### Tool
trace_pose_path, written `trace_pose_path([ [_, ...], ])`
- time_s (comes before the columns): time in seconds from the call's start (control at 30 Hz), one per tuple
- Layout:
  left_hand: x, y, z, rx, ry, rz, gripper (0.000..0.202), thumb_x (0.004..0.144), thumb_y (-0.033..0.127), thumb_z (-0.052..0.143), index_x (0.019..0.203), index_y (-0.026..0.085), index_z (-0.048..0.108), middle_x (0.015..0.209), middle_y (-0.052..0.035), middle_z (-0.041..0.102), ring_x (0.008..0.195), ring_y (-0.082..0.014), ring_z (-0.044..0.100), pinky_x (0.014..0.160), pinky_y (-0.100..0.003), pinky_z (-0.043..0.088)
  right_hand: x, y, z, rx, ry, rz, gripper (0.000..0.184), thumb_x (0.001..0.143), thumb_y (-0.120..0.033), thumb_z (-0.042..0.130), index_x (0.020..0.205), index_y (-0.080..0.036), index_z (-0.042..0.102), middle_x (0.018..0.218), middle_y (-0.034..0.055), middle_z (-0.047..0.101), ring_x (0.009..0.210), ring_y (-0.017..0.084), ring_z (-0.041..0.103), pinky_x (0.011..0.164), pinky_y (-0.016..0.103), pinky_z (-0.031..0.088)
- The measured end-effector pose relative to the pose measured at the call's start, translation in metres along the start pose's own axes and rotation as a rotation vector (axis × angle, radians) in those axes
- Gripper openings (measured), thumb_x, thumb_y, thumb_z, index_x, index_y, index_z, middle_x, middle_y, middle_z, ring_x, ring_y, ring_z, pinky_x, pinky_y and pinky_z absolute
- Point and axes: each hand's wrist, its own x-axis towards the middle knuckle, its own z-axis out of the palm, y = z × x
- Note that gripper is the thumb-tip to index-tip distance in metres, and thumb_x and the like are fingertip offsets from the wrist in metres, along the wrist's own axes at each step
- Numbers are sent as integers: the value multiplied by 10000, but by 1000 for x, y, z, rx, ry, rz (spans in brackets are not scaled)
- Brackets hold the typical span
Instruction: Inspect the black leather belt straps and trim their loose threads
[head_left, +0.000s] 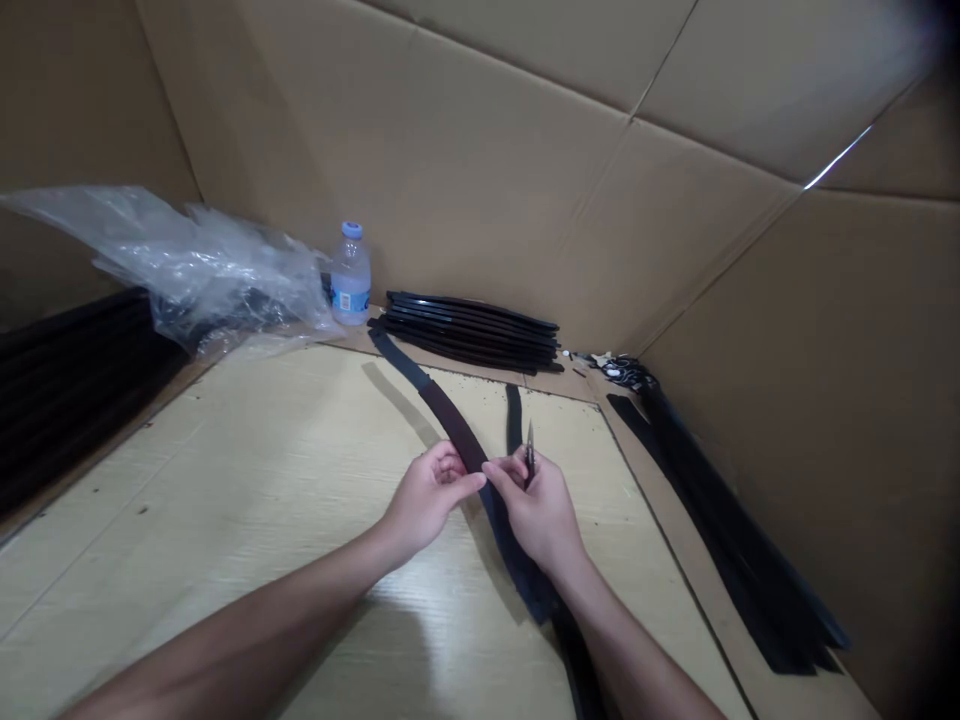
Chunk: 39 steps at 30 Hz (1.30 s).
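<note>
A long, flat black strip (454,420) slants over the tabletop, lifted enough to throw a shadow. My left hand (427,500) pinches its left edge near the middle, thumb on top. From the other side, my right hand (547,515) grips the same strip between thumb and finger. A small pointed metal tool (530,440) also sticks up out of my right hand; its handle is hidden, so its kind is unclear. Just behind that hand lies a narrow black strip (514,405). Another black length (577,665) runs below my right wrist.
Stacked black strips (472,330) lie along the back, beside a water bottle (351,275). Crumpled clear plastic (232,275) covers part of a dark pile (75,380) at left. More strips (739,530) lie on the right. Cardboard walls (480,160) enclose the pale table (247,510).
</note>
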Motion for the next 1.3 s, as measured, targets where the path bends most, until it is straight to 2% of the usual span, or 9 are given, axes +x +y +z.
trace_pose_path([
  [0.13,-5,4,0,332,-78,53,255,798,375,589,928,161,537,755,-14,575,691,-140,536,639,-265,429,11,-1,-13,-61,-27,-79,343,765,-304,603,638,-224,294,681,18,574,670,162,531,654,289,420],
  [0.3,-5,17,-7,962,-1,565,328,754,346,642,1007,157,554,987,-103,570,958,-244,505,824,-390,423,16,6,-27,-95,-156,-122,333,796,-292,581,645,-223,292,685,9,554,673,165,524,659,296,416],
  [0.4,2,25,-14,1208,-91,726,366,782,338,617,1087,153,532,1088,-121,551,1054,-263,471,927,-431,371,10,12,-27,-107,-240,-120,296,816,-297,569,662,-216,329,702,3,533,716,169,529,671,291,416],
  [0.53,8,27,-20,1475,-240,729,165,858,284,512,952,156,559,906,-73,582,922,-225,517,935,-428,353,6,16,-28,-88,-363,-97,291,838,-306,550,672,-213,331,763,21,560,777,176,545,680,285,423],
  [0.63,8,26,-20,1577,-304,709,217,867,347,495,937,150,554,879,-73,579,875,-230,515,834,-397,393,10,16,-31,-90,-422,-103,294,831,-287,563,680,-213,321,791,24,577,779,170,550,690,283,426],
  [0.83,5,21,-19,1539,-425,680,308,873,421,462,986,147,547,927,-80,594,868,-223,528,790,-353,409,17,19,-35,-188,-518,-104,250,827,-268,564,699,-202,360,756,1,562,719,145,529,667,269,413],
  [1.13,7,22,-20,1466,-453,578,311,876,422,444,992,161,565,928,-85,611,831,-218,561,741,-338,442,26,19,-33,-189,-595,-102,191,821,-279,559,717,-196,422,733,-9,564,688,145,530,652,278,425],
  [1.2,7,22,-19,1467,-444,586,309,878,420,439,982,158,566,916,-86,612,826,-222,564,738,-344,444,29,16,-35,-182,-569,-81,184,802,-306,591,748,-191,458,765,4,592,702,156,550,646,282,430],
  [1.3,9,24,-20,1496,-417,563,293,881,407,436,951,155,568,877,-86,610,818,-223,565,727,-340,444,30,13,-43,-70,-361,-85,239,819,-372,571,739,-191,437,772,16,578,701,152,537,633,274,427],
])
